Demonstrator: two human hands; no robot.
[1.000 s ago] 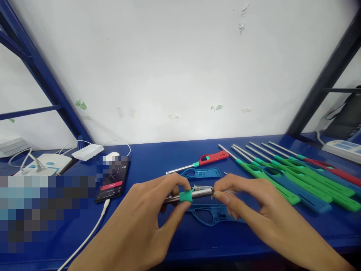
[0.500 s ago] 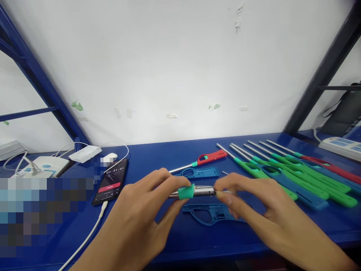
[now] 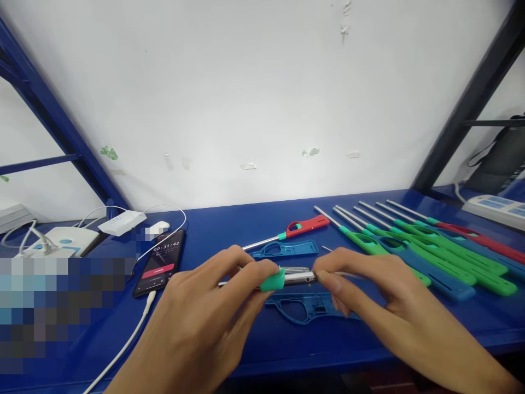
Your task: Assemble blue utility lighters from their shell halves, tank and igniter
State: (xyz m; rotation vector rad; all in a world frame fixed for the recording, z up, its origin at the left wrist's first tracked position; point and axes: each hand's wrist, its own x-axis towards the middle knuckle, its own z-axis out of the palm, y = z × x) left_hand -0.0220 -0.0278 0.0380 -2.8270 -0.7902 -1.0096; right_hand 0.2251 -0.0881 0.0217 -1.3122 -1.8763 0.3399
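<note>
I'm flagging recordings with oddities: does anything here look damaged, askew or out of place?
The wall has pale, torn-looking patches and green marks, so its surface looks worn. One red lighter lies apart from the row of lighters on the right, sloping the other way.

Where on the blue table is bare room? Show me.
Back: between the black rectangular phone and the lone red plastic lighter with metal barrel. Front: a strip between the nearer blue plastic half-shell and the table's front edge. Crowded: right, where green, blue and red plastic lighters with metal barrels lie packed.
</note>
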